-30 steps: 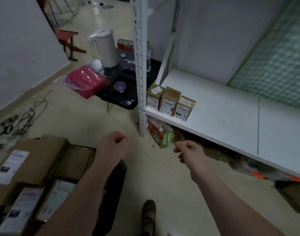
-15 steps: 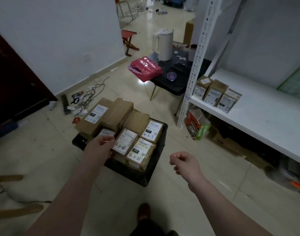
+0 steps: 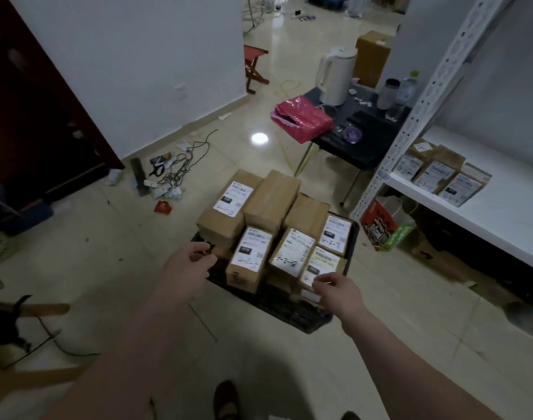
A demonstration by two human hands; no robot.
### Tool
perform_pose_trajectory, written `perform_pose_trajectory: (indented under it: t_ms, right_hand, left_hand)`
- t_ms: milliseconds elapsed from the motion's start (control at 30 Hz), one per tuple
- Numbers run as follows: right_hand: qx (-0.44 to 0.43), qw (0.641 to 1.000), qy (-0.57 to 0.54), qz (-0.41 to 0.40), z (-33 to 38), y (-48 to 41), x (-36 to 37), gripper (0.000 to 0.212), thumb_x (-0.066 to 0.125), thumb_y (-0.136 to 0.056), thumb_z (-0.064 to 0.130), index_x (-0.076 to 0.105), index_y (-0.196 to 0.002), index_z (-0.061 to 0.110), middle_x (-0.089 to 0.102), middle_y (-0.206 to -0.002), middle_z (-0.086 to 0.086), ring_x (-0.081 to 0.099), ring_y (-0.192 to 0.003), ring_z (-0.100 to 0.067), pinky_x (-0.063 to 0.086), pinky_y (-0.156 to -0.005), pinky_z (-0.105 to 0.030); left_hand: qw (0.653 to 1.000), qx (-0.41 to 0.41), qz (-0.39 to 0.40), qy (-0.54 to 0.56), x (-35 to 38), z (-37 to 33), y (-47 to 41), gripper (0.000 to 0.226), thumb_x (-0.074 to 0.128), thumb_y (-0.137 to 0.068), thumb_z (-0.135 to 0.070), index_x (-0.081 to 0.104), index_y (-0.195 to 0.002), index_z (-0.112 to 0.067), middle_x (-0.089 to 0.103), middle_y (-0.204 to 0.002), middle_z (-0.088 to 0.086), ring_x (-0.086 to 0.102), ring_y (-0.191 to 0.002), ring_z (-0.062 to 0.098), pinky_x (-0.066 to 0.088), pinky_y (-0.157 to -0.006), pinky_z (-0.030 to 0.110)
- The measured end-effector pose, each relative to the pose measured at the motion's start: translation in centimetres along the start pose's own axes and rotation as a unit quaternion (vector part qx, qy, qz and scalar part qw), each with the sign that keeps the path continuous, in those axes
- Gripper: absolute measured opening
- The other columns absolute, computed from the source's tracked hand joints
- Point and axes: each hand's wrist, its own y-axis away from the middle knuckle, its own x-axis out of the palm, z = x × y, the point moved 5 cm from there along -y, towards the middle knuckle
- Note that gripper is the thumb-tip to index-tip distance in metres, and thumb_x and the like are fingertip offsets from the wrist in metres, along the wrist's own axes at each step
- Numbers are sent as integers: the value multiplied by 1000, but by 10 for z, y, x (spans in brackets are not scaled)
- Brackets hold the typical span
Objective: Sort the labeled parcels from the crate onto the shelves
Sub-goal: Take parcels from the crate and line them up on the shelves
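A black crate (image 3: pixel 289 313) on the floor holds several brown parcels with white labels, such as one at the front left (image 3: pixel 251 256) and one at the near right corner (image 3: pixel 321 265). My left hand (image 3: pixel 188 269) hovers at the crate's left rim, its fingers loosely curled and holding nothing. My right hand (image 3: pixel 338 291) is over the near right corner, and its curled fingertips reach the edge of that corner parcel. Three labeled parcels (image 3: pixel 439 174) stand at the left end of the white shelf (image 3: pixel 507 216) on the right.
A black side table (image 3: pixel 362 147) with a white kettle (image 3: pixel 336 77) and a pink bag (image 3: pixel 301 118) stands behind the crate, beside the shelf post (image 3: pixel 425 95). Cables and litter (image 3: pixel 171 174) lie to the left. A red and green bag (image 3: pixel 383 228) sits under the shelf.
My view has swung left from the shelf to the crate. Both hands have moved down and forward onto the crate, the right one from open floor to the near corner parcel.
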Motion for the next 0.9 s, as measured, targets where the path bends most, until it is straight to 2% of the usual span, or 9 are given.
perform_pose_trajectory:
  t_ms: [100, 233, 300, 367, 433, 500, 700, 800, 900]
  right_hand:
    - [-2, 999, 16, 31, 21, 1, 51, 10, 66, -90, 22, 65, -99, 17, 68, -99, -8, 65, -87, -26, 53, -76, -38]
    - [-8, 999, 18, 44, 39, 0, 85, 10, 65, -91, 23, 62, -99, 18, 64, -95, -2, 60, -75, -20, 49, -60, -30]
    - [-4, 999, 30, 34, 42, -7, 88, 13, 66, -90, 24, 63, -101, 17, 64, -95, -2, 60, -78, -21, 50, -65, -32]
    - [10, 999, 46, 14, 41, -19, 86, 11, 67, -89, 24, 64, -99, 20, 65, -98, -3, 62, -85, -23, 52, -74, -36]
    - [33, 998, 55, -9, 38, -34, 83, 20, 68, -87, 26, 64, -105, 18, 65, -102, -5, 63, -88, -22, 54, -75, -36]
    - [61, 997, 45, -32, 35, -48, 82, 35, 70, -85, 26, 62, -118, 15, 64, -103, -6, 62, -82, -19, 52, -67, -30]
    - [130, 988, 47, -72, 21, -89, 86, 62, 66, -86, 24, 41, -142, 12, 60, -99, -3, 56, -70, -12, 38, -52, -24]
    - [158, 982, 70, -78, 12, -107, 92, 75, 68, -84, 30, 31, -148, 12, 50, -133, -16, 58, -104, -30, 49, -78, -33]
    - [166, 976, 118, -83, 4, -123, 100, 91, 71, -81, 40, 20, -152, 14, 35, -142, -20, 43, -127, -41, 42, -103, -48]
  left_hand:
    - [999, -15, -6, -32, -41, 15, -28, 24, 62, -88, -24, 59, -111, -25, 63, -96, 1, 62, -85, 20, 53, -83, 40]
    - [998, -6, 16, -55, -59, 19, -55, 19, 62, -86, -29, 58, -104, -31, 62, -95, -4, 63, -85, 20, 54, -84, 42]
    - [998, -3, 35, -51, -55, 19, -66, 20, 62, -86, -29, 57, -105, -34, 60, -96, -6, 63, -88, 20, 54, -85, 44]
    - [997, -4, 51, -50, -47, 19, -76, 22, 62, -87, -28, 58, -108, -32, 60, -99, -4, 62, -90, 20, 54, -82, 40]
    - [996, -4, 70, -51, -38, 20, -86, 24, 62, -88, -25, 59, -111, -28, 60, -98, -3, 62, -83, 17, 50, -67, 31]
    - [994, -9, 90, -62, -28, 21, -95, 25, 63, -88, -22, 60, -113, -24, 60, -95, -3, 61, -76, 15, 45, -60, 27]
    - [979, -32, 162, -122, 6, 23, -125, 31, 61, -90, -22, 58, -120, -19, 59, -96, -1, 62, -82, 16, 49, -74, 32]
    - [969, -49, 192, -146, 27, 29, -139, 33, 60, -90, -22, 56, -123, -17, 59, -99, 0, 61, -88, 17, 49, -77, 33]
    - [960, -68, 215, -166, 46, 42, -148, 36, 61, -90, -25, 54, -125, -19, 59, -102, -2, 60, -93, 17, 49, -74, 31]
